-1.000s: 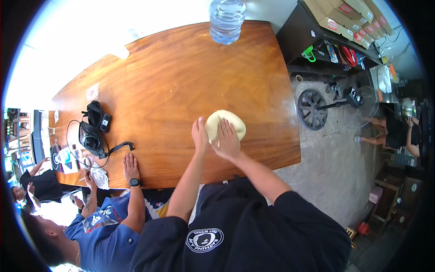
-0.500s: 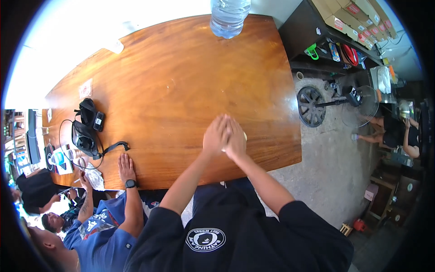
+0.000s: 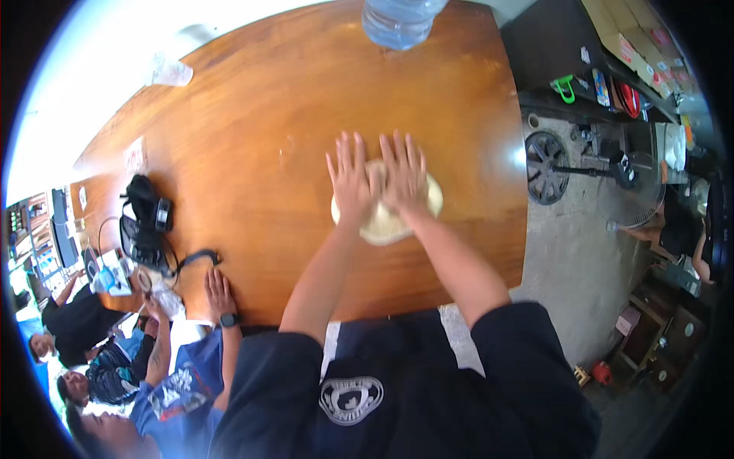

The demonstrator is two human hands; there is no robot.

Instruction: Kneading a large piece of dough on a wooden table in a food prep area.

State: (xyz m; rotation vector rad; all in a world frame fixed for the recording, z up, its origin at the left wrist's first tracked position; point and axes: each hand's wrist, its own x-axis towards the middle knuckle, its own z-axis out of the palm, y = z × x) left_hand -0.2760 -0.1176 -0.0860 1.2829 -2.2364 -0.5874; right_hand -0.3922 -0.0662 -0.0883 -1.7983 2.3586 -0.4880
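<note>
Both of my hands lie palm down on a flat, rounded, cream-coloured piece [image 3: 384, 228] on the brown wooden table [image 3: 252, 130]. It looks soft, but I cannot make out whether it is dough or cloth. My left hand [image 3: 352, 182] covers its left part, with fingers spread and pointing to the far side. My right hand [image 3: 404, 174] covers its right part in the same way, with the thumbs close together. The fingertips of both hands reach past its far edge. Its near edge and both sides show around my hands.
A large clear water bottle [image 3: 401, 23] stands at the far edge, a plastic cup [image 3: 171, 73] at the far left. Black straps with a small device [image 3: 144, 229] lie left, near another person's hand [image 3: 219, 292]. People sit at the left. A fan [image 3: 628, 182] stands right of the table.
My hands were pressed together over the table near its front. They have moved farther away and spread apart flat, and much more of the cream piece now shows beneath them.
</note>
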